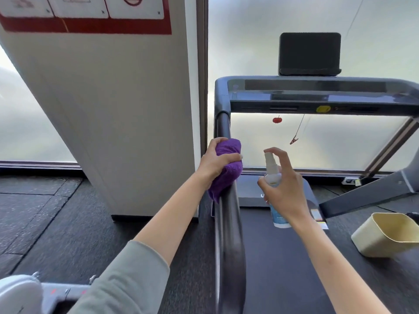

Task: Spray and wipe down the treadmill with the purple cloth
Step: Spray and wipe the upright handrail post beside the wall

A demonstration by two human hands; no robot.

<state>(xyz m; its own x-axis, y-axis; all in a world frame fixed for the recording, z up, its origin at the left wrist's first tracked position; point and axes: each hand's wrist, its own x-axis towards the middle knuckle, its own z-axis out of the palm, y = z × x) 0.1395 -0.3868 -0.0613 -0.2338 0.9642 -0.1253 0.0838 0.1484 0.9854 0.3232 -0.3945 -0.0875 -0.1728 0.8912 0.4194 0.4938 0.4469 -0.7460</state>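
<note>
Treadmill rail partly under cloth

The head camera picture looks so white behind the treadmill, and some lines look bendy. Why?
In the head view, bright daylight through the frosted window washes out the background and leaves the black rectangular screen a dark silhouette; the wide-angle lens tilts the white pillar and curves the dark grey treadmill handrail; its lower part and the beige plastic tub are slightly blurred.
</note>
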